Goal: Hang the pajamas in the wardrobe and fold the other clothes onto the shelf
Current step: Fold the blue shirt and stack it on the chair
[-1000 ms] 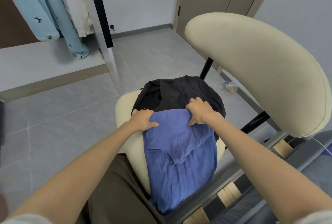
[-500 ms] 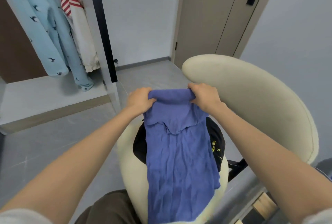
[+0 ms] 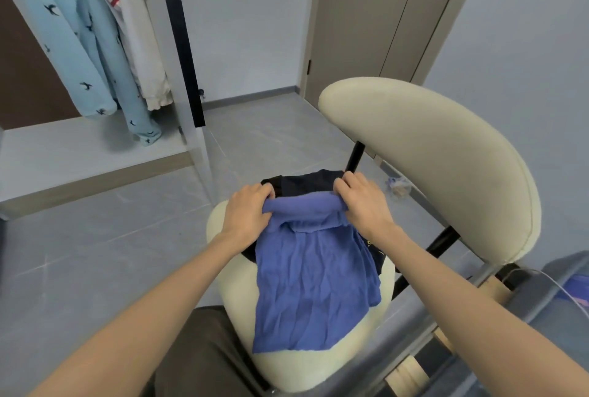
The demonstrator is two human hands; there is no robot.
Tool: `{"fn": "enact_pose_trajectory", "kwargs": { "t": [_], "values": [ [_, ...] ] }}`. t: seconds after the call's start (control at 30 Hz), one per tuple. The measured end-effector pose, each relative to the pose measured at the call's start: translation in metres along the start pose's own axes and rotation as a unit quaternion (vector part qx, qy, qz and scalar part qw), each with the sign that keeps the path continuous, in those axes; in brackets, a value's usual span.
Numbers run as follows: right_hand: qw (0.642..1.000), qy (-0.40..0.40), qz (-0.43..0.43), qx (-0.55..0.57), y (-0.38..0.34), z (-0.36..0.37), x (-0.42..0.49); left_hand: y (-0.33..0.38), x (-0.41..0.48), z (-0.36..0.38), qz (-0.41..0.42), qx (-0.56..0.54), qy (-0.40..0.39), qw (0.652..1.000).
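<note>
Lowered to the chair seat (image 3: 318, 368) at centre, left hand (image 3: 247, 210) and right hand (image 3: 361, 202) pinch the blue garment (image 3: 312, 285) by its top edge; holding it taut should square the fold.

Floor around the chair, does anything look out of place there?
Yes: a small crumpled scrap lies on the floor beside the chair, just right of the right hand gripping the blue shirt. It looks like litter, but is too blurred to identify. Nothing else there looks spilled or damaged.
</note>
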State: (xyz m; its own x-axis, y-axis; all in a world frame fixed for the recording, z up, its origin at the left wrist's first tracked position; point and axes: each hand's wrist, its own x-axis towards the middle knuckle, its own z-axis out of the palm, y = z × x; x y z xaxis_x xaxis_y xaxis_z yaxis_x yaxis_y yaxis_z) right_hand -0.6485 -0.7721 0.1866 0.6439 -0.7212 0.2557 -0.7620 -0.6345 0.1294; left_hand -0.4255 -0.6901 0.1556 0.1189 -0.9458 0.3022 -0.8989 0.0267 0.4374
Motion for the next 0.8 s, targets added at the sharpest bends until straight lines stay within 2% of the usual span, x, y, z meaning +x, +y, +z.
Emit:
{"fn": "enact_pose_trajectory", "kwargs": {
  "t": [0.17, 0.33, 0.4, 0.43, 0.5, 0.6, 0.7, 0.8],
  "values": [
    [0.998, -0.064, -0.020, -0.005, -0.006, 0.021, -0.044, 0.003, -0.033, 0.024, 0.001, 0.045, -0.085, 0.995],
    [0.982, -0.180, -0.032, 0.041, -0.001, 0.040, -0.079, 0.004, -0.060, 0.044, -0.050, 0.045, -0.222, 0.973],
    [0.961, -0.241, 0.029, 0.130, 0.002, 0.043, -0.085, 0.003, -0.066, 0.049, -0.105, 0.017, -0.240, 0.965],
    [0.945, -0.247, 0.083, 0.199, 0.003, 0.044, -0.087, 0.003, -0.068, 0.050, -0.143, -0.009, -0.235, 0.961],
    [0.905, -0.188, 0.204, 0.322, 0.002, 0.047, -0.088, 0.002, -0.070, 0.051, -0.233, -0.070, -0.218, 0.945],
    [0.833, -0.098, 0.347, 0.420, 0.000, 0.048, -0.083, 0.005, -0.068, 0.050, -0.361, -0.258, -0.185, 0.877],
    [0.752, -0.133, 0.429, 0.482, -0.002, 0.050, -0.077, 0.011, -0.065, 0.048, -0.440, -0.399, -0.127, 0.794],
    [0.704, -0.169, 0.477, 0.498, -0.003, 0.053, -0.070, 0.015, -0.060, 0.047, -0.500, -0.454, -0.121, 0.728]
  ]
}}
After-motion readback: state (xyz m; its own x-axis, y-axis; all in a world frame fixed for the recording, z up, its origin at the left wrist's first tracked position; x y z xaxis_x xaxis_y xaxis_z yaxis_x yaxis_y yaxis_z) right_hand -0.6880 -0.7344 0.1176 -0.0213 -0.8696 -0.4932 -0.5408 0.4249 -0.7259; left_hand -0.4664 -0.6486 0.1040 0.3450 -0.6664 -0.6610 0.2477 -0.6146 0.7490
